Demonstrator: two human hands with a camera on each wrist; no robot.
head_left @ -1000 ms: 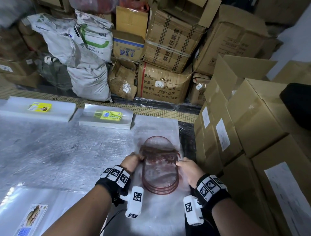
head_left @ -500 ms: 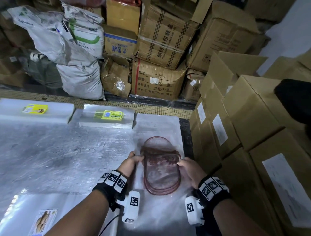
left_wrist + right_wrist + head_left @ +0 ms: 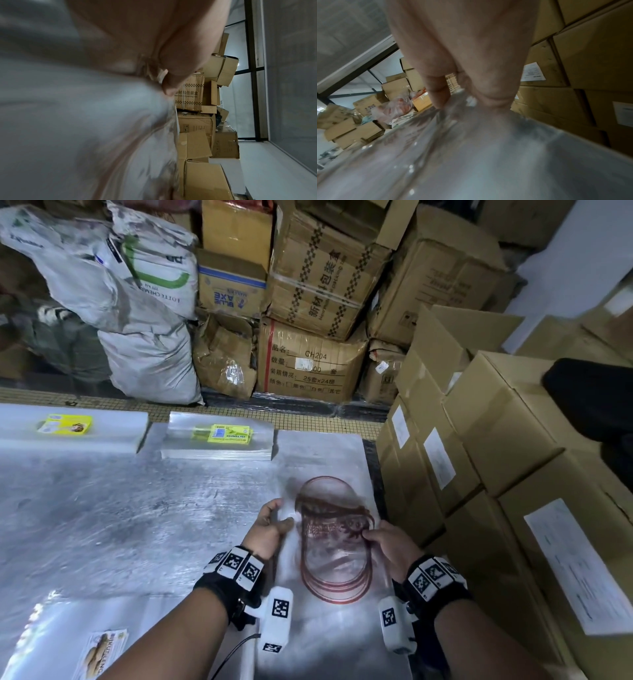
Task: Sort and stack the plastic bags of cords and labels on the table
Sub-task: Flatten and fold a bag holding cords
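Note:
A clear plastic bag of red cords (image 3: 334, 546) lies on a stack of clear bags (image 3: 318, 453) at the table's right end. My left hand (image 3: 274, 522) pinches the bag's left edge between thumb and fingers. My right hand (image 3: 378, 537) pinches its right edge beside the knotted part of the cords. In the left wrist view the thumb (image 3: 171, 81) presses into blurred plastic (image 3: 102, 121). In the right wrist view thumb and finger (image 3: 440, 94) nip the plastic (image 3: 488, 155). Two stacks of bags with yellow labels (image 3: 221, 434) (image 3: 66, 424) lie at the table's far edge.
The table (image 3: 102, 508) is covered in silvery film. Another bag stack with a printed label (image 3: 99, 652) sits at the near left. Cardboard boxes (image 3: 479, 474) wall the right side closely. Boxes and white sacks (image 3: 144, 302) are piled behind the table.
Both hands keep hold of the bag of cords. The left hand's fingers have spread further up the bag's left edge, and the bag looks blurred from moving.

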